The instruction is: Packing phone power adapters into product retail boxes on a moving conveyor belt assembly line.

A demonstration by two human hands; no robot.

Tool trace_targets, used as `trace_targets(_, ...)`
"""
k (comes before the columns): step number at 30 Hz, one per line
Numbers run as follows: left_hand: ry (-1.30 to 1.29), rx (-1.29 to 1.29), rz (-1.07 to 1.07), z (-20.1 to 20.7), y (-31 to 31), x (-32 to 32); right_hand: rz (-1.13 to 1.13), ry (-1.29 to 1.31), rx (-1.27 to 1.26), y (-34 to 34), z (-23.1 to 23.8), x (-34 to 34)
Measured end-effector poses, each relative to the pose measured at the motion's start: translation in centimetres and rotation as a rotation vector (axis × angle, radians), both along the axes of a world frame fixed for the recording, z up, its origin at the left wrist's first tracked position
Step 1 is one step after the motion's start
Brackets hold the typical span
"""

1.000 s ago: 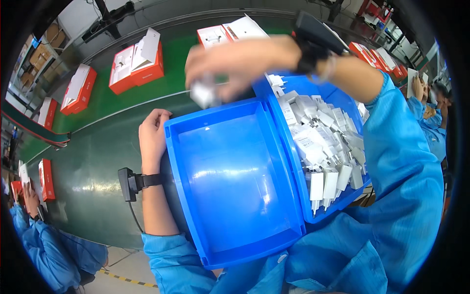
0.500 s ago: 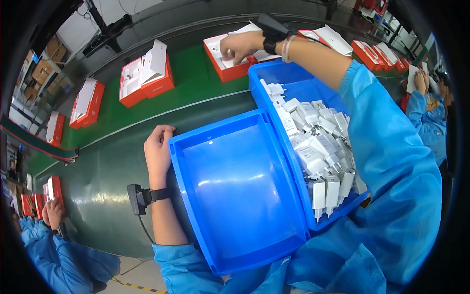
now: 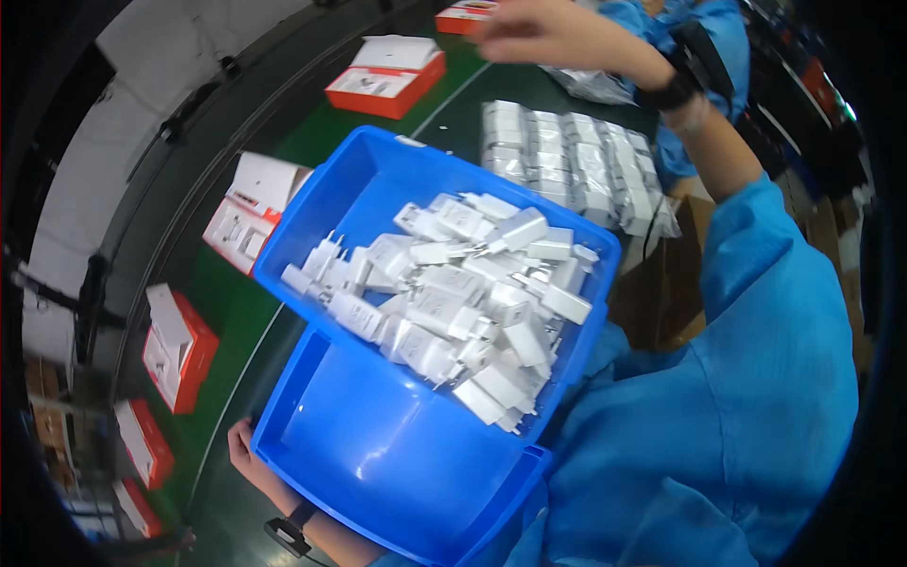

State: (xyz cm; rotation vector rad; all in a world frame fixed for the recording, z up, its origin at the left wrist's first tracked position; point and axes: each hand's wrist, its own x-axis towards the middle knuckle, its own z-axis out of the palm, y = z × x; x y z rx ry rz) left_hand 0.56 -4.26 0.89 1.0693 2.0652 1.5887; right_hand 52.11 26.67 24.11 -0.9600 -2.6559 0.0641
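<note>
My right hand (image 3: 534, 36), smeared by motion and cut by the upper edge, is raised over the belt near a red box (image 3: 465, 16). Whether its fingers hold anything does not show. My left hand (image 3: 249, 452) rests low at the left, beside the corner of a blue tray (image 3: 378, 444) with a bare inside. Its fingers look curled, with nothing visible in them. Beyond that tray, a second blue bin (image 3: 354, 175) overlaps its far rim and holds a heap of white plug chargers (image 3: 444, 302).
Open red boxes with white lids (image 3: 387, 80) (image 3: 250, 213) (image 3: 179, 350) line the green belt (image 3: 312, 142). Plastic-wrapped rows of white pieces (image 3: 567, 161) lie beyond the bin. Another person's blue sleeve (image 3: 723, 38) shows at the upper right, with a brown carton (image 3: 694, 231) below it.
The view has swung to the right, bringing the wrapped rows into sight. My right hand has left the inside of an open red box and lifted off to the right. My left hand stays by the tray.
</note>
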Motion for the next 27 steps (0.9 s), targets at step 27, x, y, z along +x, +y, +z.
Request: trace_targets(27,0.289,-0.012,-0.758,16.6,10.4,49.8,-0.316,1.444,-1.474,-11.4,-23.4,28.3)
